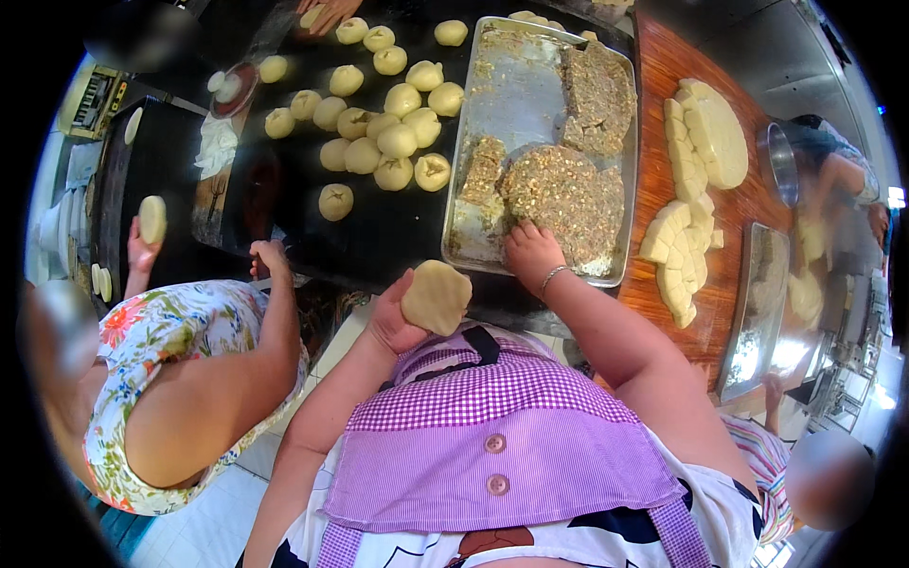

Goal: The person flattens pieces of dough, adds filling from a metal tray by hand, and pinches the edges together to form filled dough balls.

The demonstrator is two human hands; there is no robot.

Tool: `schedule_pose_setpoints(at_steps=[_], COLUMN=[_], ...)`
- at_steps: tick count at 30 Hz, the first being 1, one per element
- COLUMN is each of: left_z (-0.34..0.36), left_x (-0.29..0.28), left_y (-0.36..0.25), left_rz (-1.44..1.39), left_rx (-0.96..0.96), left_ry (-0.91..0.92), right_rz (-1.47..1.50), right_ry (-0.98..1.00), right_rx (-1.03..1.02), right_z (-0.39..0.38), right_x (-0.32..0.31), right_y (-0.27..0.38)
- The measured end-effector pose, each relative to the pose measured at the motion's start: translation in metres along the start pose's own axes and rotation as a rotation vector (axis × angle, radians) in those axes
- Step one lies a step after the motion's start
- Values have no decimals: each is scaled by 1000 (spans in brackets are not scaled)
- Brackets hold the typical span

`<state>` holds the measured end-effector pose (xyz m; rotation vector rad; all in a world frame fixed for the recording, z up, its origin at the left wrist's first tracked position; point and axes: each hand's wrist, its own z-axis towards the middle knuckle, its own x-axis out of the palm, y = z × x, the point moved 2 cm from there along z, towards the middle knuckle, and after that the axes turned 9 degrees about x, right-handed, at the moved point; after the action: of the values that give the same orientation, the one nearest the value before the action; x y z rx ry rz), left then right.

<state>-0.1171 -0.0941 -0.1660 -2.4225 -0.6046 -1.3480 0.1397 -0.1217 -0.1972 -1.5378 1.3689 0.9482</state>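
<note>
A flat disc of pale dough (436, 297) rests in my left hand (395, 317), which holds it by its left side with the thumb along the edge, just short of the metal tray (511, 102). Inside the tray's near part, my right hand (533, 248) presses curled fingers into the lower left edge of a brown, crumbly nut filling (554, 194). Its fingertips are partly hidden there. More filling lies in a block (598, 95) at the tray's far right and in a smaller piece (485, 168) at its left.
Several round dough balls (396, 140) with pinched tops sit on the black table (284, 204) to the left. Cut dough pieces (674, 251) lie on the wooden board (653, 57) at the right. A co-worker in a floral top (189, 312) holds a dough disc (152, 221) close on my left.
</note>
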Motion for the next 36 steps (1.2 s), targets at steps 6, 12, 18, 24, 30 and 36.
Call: schedule_pose_setpoints(at_steps=[6, 12, 18, 24, 30, 36], left_z=[2, 16, 37, 65, 91, 101], left_x=[-5, 2, 6, 20, 98, 130], left_y=[-1, -1, 1, 2, 31, 58], left_rz=[-1, 20, 39, 157, 21, 167], left_rx=[23, 52, 150, 165, -38, -43], left_ry=[26, 2, -144, -151, 107, 62], right_rz=[76, -60, 95, 1145, 1480, 1267], right_ry=[-184, 45, 34, -282, -450, -594], right_rx=[-219, -59, -27, 245, 47, 50], right_z=[0, 25, 36, 8, -41, -58], right_x=[-4, 5, -8, -51, -97, -89], right_y=[-5, 17, 17, -19, -19, -47])
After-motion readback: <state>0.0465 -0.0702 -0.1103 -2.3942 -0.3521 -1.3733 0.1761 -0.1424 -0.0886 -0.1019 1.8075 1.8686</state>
